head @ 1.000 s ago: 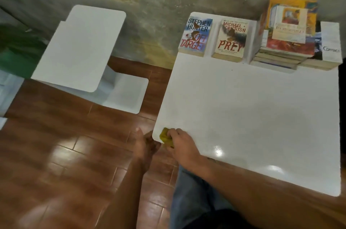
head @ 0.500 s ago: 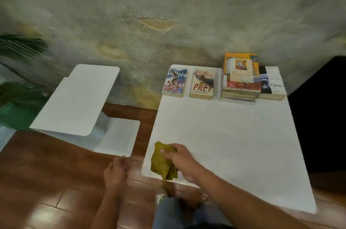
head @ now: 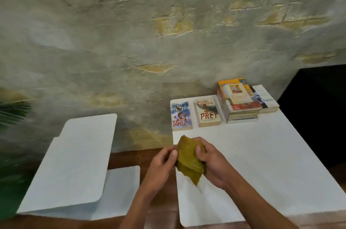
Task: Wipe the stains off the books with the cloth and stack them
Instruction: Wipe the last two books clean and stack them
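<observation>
An olive-yellow cloth point(head: 188, 159) hangs bunched between both hands above the near left edge of the white table point(head: 271, 163). My right hand point(head: 211, 161) grips it from the right, thumb on top. My left hand point(head: 162, 161) pinches its left edge. At the table's far side lie two paperbacks with brown stains on their covers: a blue Stephen Hunter book point(head: 181, 115) and, to its right, the "Prey" book point(head: 207, 111). Further right stands a stack of books point(head: 240, 104), with a white book point(head: 266, 99) beside it.
A white side table point(head: 74, 157) with a lower shelf stands to the left on the brown tiled floor point(head: 142, 155). A rough plaster wall rises behind both tables. Green plant leaves point(head: 13, 110) show at the far left, and a dark area point(head: 318, 109) lies right of the table.
My right hand lifted the cloth off the table's near corner and carried it forward. My left hand came up from below the table edge and took hold of the cloth. The view tilted upward.
</observation>
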`<state>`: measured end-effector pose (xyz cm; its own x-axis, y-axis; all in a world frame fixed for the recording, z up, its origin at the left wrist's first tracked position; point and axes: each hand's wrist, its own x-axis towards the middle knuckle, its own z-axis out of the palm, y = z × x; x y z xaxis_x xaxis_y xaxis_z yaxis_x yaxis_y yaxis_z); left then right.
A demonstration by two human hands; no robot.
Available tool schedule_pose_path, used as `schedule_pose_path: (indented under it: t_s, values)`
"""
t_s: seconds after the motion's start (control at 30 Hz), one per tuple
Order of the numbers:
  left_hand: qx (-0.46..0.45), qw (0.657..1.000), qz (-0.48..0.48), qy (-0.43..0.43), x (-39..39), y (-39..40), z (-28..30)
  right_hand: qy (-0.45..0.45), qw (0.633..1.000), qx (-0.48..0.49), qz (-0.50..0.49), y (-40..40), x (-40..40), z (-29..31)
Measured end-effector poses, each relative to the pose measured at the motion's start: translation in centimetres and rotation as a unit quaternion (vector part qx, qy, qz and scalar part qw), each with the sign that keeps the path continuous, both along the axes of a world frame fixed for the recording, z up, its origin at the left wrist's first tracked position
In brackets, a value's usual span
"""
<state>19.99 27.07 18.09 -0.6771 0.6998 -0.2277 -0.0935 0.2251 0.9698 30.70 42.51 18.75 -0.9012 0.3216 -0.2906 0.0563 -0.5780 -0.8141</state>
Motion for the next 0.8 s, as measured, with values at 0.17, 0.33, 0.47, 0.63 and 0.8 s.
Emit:
schedule_pose_path:
  t_s: [0.17, 0.33, 0.47, 0.63, 0.8]
  values:
    - [0.015, 0.995, -0.078, 0.057, -4.2, -1.8, 1.1, 0.011, 0.992, 0.094, -0.08, -3.3, -3.1, 1.0]
    - [0.011, 0.991, -0.11, 0.078, -6.1, -0.8, 1.9, -0.001, 0.987, 0.063, -0.148, -4.9, -4.6, 1.3]
    - [-0.001, 0.995, -0.076, 0.072, -7.2, 0.9, 1.3, -0.115, 0.936, 0.292, -0.159, -3.9, -5.6, 1.2]
    - [0.01, 0.998, -0.017, 0.06, -7.3, 2.6, 1.0, -0.08, 0.869, 0.447, -0.197, -2.5, -6.9, 1.1]
    - [0.032, 0.997, 0.016, 0.072, -8.3, 4.7, 1.1, -0.065, 0.881, 0.421, -0.204, -1.6, -7.6, 1.5]
